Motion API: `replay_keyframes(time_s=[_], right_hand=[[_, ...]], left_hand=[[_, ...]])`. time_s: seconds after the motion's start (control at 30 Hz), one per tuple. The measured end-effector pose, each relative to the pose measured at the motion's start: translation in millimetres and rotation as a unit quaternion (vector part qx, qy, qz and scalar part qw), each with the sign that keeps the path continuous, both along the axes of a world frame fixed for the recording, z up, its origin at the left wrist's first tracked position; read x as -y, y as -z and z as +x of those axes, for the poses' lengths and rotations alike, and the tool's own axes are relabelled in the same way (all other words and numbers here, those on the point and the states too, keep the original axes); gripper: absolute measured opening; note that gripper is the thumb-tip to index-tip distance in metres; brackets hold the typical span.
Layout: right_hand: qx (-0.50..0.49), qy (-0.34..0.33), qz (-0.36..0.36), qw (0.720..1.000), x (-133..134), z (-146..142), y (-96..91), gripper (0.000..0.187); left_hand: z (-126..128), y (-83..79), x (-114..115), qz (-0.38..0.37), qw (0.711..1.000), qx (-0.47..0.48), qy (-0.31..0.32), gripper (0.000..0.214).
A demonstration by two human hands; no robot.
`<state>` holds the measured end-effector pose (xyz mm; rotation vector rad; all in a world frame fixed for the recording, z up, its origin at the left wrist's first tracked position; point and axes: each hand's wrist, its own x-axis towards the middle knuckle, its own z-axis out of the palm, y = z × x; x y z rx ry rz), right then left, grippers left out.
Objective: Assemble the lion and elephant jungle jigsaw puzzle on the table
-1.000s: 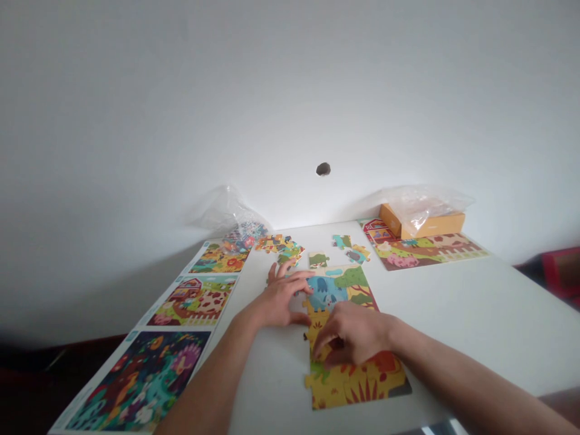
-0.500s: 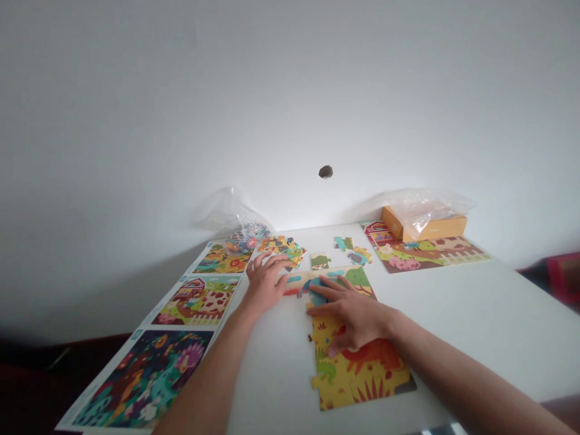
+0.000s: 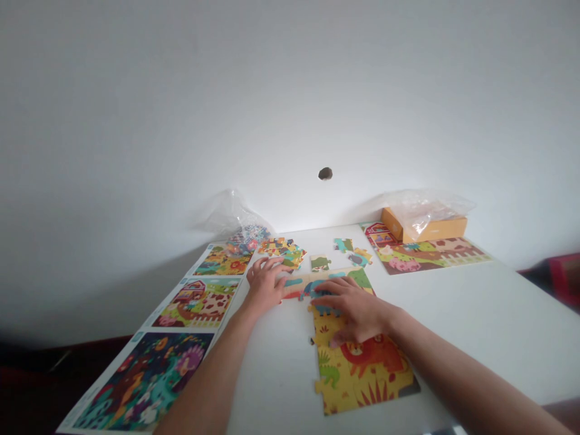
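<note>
A partly assembled animal jigsaw (image 3: 362,371) lies on the white table (image 3: 475,314) in front of me, yellow with a red lion and a blue elephant. My right hand (image 3: 356,308) lies flat on its upper part, fingers spread. My left hand (image 3: 266,281) rests at the puzzle's upper left corner, fingers stretched out against a piece (image 3: 293,287) at the edge. Neither hand is wrapped round anything. Loose pieces (image 3: 281,249) lie in a heap just beyond my left hand, and single pieces (image 3: 319,263) lie behind the puzzle.
Three picture sheets (image 3: 199,300) run along the table's left edge. A finished farm puzzle (image 3: 428,252) and an orange box (image 3: 426,226) under clear plastic sit at the back right. A plastic bag (image 3: 233,214) of pieces lies at the back left. A white wall stands behind.
My right hand has slid from the puzzle's middle up to its top and flattened. My left hand has shifted left and farther away to the puzzle's corner.
</note>
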<state>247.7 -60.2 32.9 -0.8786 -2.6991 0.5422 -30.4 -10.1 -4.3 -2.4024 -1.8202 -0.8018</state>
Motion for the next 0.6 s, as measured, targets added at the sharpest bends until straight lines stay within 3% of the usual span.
replay_keyframes(time_s=[0.13,0.2,0.33,0.6], right_hand=[[-0.038,0.075,0.026,0.996,-3,-1,8.8,0.066],[-0.055,0.139,0.048,0.988,-6,-1,13.4,0.055],[-0.061,0.297,0.086,0.949,-16,1,22.9,0.043],[-0.016,0.471,0.078,0.879,-46,29,32.4,0.04]], left_hand=[[-7,3.3,-7,0.035,0.998,0.022,-0.049,0.051],[-10,4.6,-8,0.039,0.998,0.019,-0.035,0.056],[-9,6.5,-7,0.011,1.0,0.0,0.027,0.058],[-8,7.3,-7,-0.034,0.999,-0.009,-0.028,0.051]])
